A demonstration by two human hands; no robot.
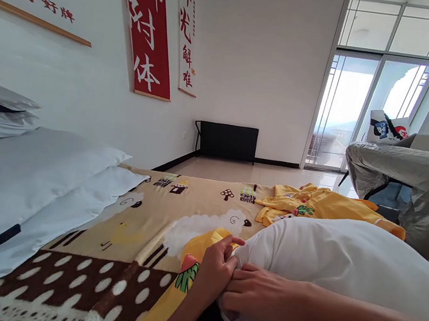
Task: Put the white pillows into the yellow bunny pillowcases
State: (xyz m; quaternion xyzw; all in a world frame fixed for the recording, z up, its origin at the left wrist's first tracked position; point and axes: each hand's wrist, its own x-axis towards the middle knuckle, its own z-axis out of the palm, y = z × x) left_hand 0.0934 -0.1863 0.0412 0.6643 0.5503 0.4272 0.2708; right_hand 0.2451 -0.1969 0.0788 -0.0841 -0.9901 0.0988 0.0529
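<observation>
A large white pillow (347,254) lies at the right, its near corner bunched up between both hands. My left hand (216,270) is closed on that corner, with the index finger sticking out over it. Against it, my right hand (264,303) grips the same bunched white fabric, thumb below and fingers curled on top. Yellow cloth (163,308) with a carrot print runs beneath and beside my left forearm; whether the left fingers also pinch it is hidden. Something dark shows under the right hand, too shaded to name.
A beige and brown sheep-print blanket (208,198) covers the bed surface. White pillows (52,171) are stacked at the left. Another yellow printed cloth (326,204) lies crumpled beyond the pillow. A table (411,163) under silvery plastic, bearing boxes, stands at the right.
</observation>
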